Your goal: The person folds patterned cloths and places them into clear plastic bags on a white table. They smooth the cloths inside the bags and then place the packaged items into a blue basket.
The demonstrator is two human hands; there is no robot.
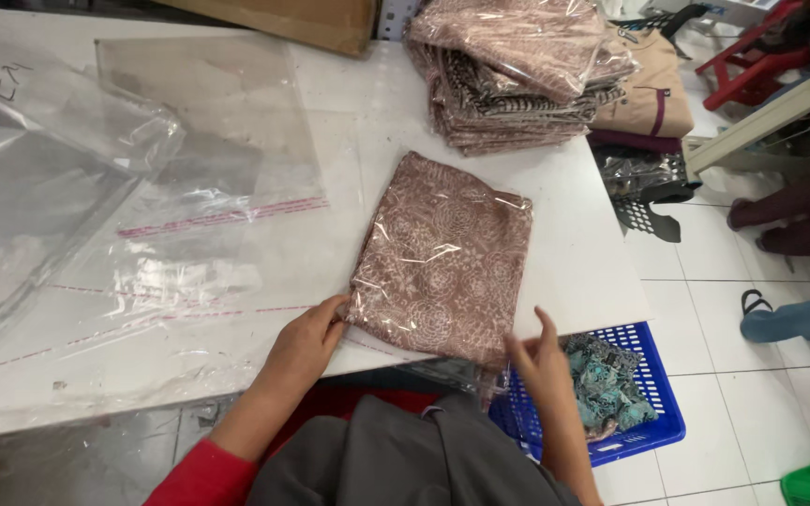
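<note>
A folded brown patterned cloth in a clear plastic bag (444, 253) lies on the white table (574, 253) near its front edge. My left hand (307, 342) touches the bag's near left corner, fingers curled against its edge. At the bag's near right corner my right hand (538, 361) rests by the open end with fingers apart. Whether either hand pinches the plastic, I cannot tell.
A stack of bagged folded cloths (517, 70) stands at the table's back right. Empty clear bags with pink strips (189, 215) spread over the left. A blue basket (653, 412) with teal cloth sits on the tiled floor below right. A black basket (649, 192) is beyond the table.
</note>
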